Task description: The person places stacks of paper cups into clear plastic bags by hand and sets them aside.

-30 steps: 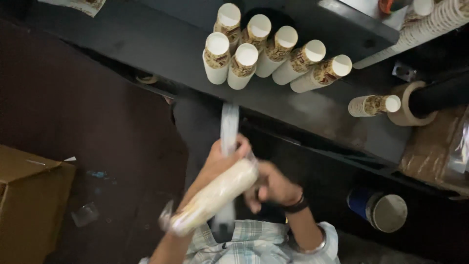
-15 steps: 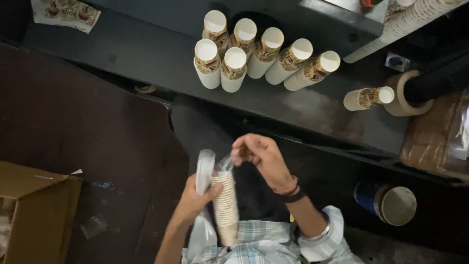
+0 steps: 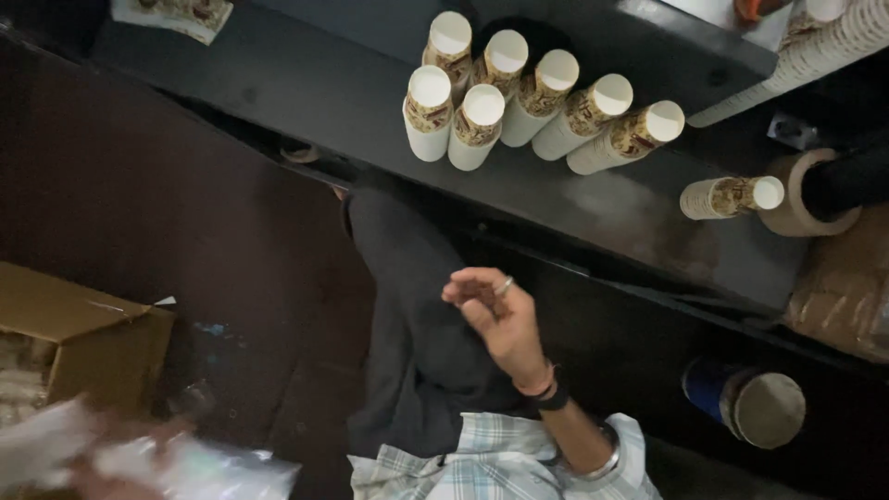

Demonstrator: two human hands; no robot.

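My left hand [image 3: 97,463] is low at the bottom left, badly blurred, gripping a stack of paper cups in a clear plastic sleeve [image 3: 199,470] beside an open cardboard box [image 3: 83,338]. My right hand [image 3: 493,315] hovers in the middle over my dark trouser leg. It holds nothing; the fingers are loosely curled and one wears a ring. A dark band sits on that wrist above a plaid sleeve. The left hand's fingers are too smeared to make out.
Several tall stacks of patterned paper cups [image 3: 505,97] stand on a black shelf [image 3: 306,83], with one more stack [image 3: 732,196] next to a brown tape roll [image 3: 798,196]. A blue round container [image 3: 748,400] sits at the lower right.
My left hand has swung the sleeved cup stack down and left toward the cardboard box. My right hand has let go of it and stays in the middle, empty.
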